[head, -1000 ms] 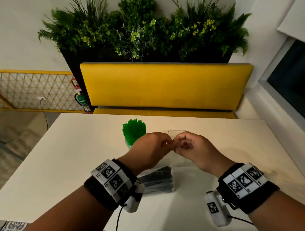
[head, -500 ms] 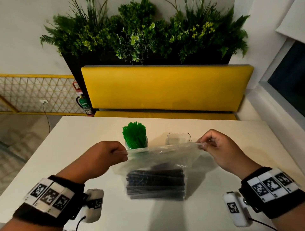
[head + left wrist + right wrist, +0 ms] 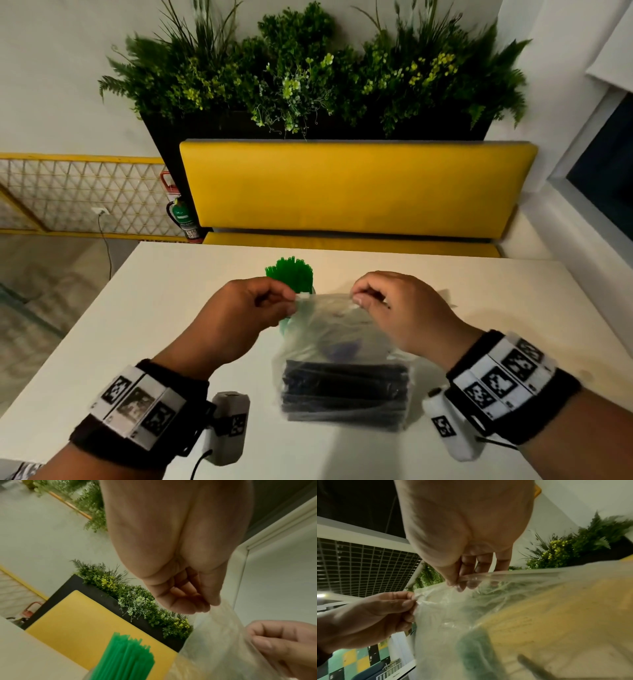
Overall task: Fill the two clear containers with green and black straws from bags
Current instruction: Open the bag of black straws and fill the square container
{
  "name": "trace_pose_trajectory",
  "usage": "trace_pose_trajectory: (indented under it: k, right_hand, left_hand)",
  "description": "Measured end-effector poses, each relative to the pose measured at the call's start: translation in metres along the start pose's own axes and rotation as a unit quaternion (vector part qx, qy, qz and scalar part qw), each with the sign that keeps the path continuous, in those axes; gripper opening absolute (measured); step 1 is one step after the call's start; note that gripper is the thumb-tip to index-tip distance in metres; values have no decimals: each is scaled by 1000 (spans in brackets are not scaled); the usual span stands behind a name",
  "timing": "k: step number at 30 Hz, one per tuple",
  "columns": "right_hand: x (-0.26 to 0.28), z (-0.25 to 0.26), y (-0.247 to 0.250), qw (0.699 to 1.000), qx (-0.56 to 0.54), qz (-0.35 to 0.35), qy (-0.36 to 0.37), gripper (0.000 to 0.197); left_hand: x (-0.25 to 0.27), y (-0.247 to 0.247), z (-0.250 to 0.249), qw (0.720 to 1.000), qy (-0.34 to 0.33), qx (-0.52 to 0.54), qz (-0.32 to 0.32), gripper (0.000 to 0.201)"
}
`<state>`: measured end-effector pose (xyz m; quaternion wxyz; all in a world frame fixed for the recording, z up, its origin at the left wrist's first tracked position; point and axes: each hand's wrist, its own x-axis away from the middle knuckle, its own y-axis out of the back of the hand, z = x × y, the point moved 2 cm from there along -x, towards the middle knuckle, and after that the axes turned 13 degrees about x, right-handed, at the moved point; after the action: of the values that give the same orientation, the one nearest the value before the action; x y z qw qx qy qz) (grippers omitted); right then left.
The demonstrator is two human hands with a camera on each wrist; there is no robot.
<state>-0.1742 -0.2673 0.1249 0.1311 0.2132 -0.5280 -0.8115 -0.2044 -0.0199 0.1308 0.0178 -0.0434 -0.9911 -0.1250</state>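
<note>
A clear plastic bag hangs upright over the white table, with a bundle of black straws lying across its bottom. My left hand pinches the bag's top edge on the left, and my right hand pinches the same edge on the right. Behind the left hand stands a clear container full of green straws; the green straws fill the foreground of the left wrist view. In the right wrist view the bag spreads below my right fingers. The second clear container is hidden behind the bag.
A yellow padded bench back runs along the table's far side, under a black planter of green plants. A fire extinguisher stands at the left by a lattice railing. A window frame is at the right.
My hands were apart, stretching the bag's top edge wide. They have come closer together, and the bag hangs narrower and taller, covering the second container.
</note>
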Motion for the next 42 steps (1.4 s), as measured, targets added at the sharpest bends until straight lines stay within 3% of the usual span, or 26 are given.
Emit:
trace_pose_trajectory:
  k: [3, 8, 15, 19, 23, 30, 33, 36, 42]
  right_hand:
    - [-1, 4, -5, 1000, 8, 25, 18, 10]
    - [-11, 14, -8, 999, -2, 16, 32, 6]
    - [-11, 8, -8, 999, -13, 24, 21, 7]
    - [-21, 31, -5, 998, -50, 12, 48, 30]
    - [-32, 40, -7, 997, -47, -8, 53, 13]
    - [-33, 31, -8, 997, -37, 7, 68, 6]
    - [-29, 11, 2, 999, -10, 26, 44, 6]
    - [-12, -31, 12, 998, 5, 59, -31, 2]
    - [24, -73, 15, 990, 37, 99, -96, 17]
  left_hand:
    - [2, 4, 5, 999, -21, -27, -23, 9]
    - [-6, -4, 9, 995, -61, -46, -68, 36]
    - [-11, -7, 17, 996, -76, -28, -48, 6]
    - [-12, -18, 14, 996, -83, -29, -4, 5]
    - [-11, -20, 12, 992, -105, -64, -1, 9]
    - [-10, -6, 20, 994, -95, -61, -3, 10]
    - [-14, 11, 21, 996, -81, -20, -44, 10]
    - [-15, 34, 27, 995, -44, 26, -86, 11]
    - [-12, 27, 36, 997, -47, 47, -47, 12]
